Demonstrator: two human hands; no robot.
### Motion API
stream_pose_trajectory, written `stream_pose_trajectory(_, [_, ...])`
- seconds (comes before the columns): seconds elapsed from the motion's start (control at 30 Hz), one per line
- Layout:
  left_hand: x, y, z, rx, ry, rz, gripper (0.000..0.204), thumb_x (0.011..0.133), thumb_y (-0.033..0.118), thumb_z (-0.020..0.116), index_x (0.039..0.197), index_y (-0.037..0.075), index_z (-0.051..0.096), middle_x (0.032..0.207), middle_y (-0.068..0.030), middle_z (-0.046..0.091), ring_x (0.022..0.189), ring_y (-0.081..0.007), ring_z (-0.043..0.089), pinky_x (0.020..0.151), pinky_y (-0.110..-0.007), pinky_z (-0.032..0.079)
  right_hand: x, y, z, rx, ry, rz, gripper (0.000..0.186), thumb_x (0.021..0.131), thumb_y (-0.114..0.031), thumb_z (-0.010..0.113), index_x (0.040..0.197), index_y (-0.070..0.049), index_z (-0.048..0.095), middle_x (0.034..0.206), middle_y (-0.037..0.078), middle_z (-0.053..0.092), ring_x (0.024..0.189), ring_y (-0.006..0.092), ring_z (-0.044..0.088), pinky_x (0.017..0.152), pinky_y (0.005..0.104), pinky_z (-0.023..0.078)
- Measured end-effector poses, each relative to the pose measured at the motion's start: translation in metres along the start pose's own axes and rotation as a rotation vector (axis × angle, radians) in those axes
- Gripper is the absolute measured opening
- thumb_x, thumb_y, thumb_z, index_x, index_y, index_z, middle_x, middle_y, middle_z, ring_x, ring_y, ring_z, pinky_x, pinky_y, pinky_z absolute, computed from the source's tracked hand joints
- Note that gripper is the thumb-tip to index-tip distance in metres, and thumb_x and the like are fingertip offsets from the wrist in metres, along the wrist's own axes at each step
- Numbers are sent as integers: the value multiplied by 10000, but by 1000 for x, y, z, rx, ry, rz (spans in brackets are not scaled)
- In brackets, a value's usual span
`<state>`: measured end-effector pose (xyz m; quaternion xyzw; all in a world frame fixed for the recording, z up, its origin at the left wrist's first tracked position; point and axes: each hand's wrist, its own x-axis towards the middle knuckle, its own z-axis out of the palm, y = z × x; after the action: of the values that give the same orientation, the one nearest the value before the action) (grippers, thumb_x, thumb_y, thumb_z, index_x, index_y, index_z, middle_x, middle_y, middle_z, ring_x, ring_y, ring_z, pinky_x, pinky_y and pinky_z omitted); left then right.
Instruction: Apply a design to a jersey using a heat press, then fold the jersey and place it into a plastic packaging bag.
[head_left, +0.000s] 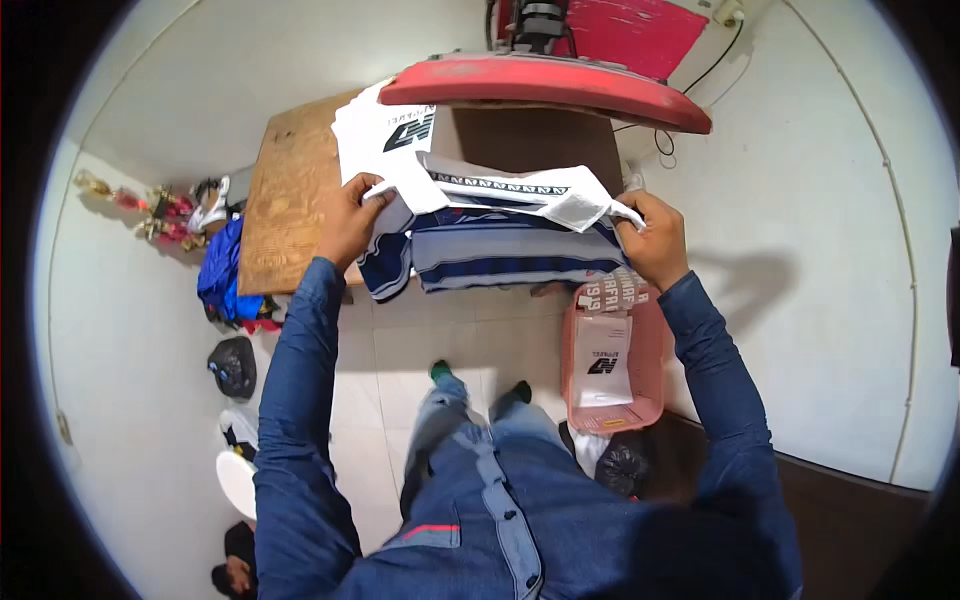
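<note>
A navy, white and grey striped shirt (500, 258) hangs stretched between my two hands at the front edge of the table. Its upper part is white with a dark patterned band, and a striped sleeve dangles by my left hand. My left hand (350, 217) pinches the white cloth at the left end, thumb against fingers. At the right end, my right hand (653, 240) grips a bunched white corner. Just beyond the shirt stands a heat press, its red upper plate (550, 85) raised over a dark lower bed (535, 140).
White printed bags (380, 150) lie fanned on the wooden table (285, 195), left of the press. A pink basket (655, 375) with printed packages stands on the floor at right. Black bags (232, 368), blue cloth (218, 270) and a person (238, 565) are along the left.
</note>
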<state>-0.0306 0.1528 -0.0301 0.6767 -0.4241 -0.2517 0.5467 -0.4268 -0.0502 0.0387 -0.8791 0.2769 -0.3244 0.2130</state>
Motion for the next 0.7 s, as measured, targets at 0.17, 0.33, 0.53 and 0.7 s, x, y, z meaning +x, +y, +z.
stream_pose_trajectory(0.17, [-27, 10, -66, 7, 129, 121, 184, 1043, 170, 598, 1097, 9, 671, 949, -33, 683, 883, -88, 593, 776, -266, 487, 26, -92, -8, 135, -225, -36, 156, 911, -161, 711, 983, -23, 711, 810, 173, 722, 712, 311, 725, 639, 370, 538])
stream_pose_trajectory(0.33, [-18, 25, -174, 234, 175, 166, 355, 1076, 280, 558, 1143, -44, 686, 903, -80, 719, 836, -117, 608, 758, -295, 493, 75, -186, 37, 218, -252, -123, 186, 918, -171, 707, 981, 4, 707, 818, 179, 708, 703, 267, 699, 658, 337, 524])
stream_pose_trajectory(0.53, [12, 17, -336, -54, 376, 26, 298, 1033, 228, 609, 1108, -32, 735, 912, 12, 701, 763, -76, 583, 695, -234, 463, 162, -268, 123, 345, -289, -290, 263, 894, -238, 646, 973, 3, 580, 893, 31, 594, 843, 112, 532, 768, 278, 461])
stream_pose_trajectory(0.7, [59, 17, -455, 220, 580, 68, 312, 1032, 239, 579, 1044, -28, 737, 908, -1, 698, 790, -87, 590, 712, -260, 469, 276, -298, 194, 216, -291, -423, 374, 860, -335, 642, 1007, 3, 705, 909, 159, 717, 823, 282, 683, 755, 404, 546])
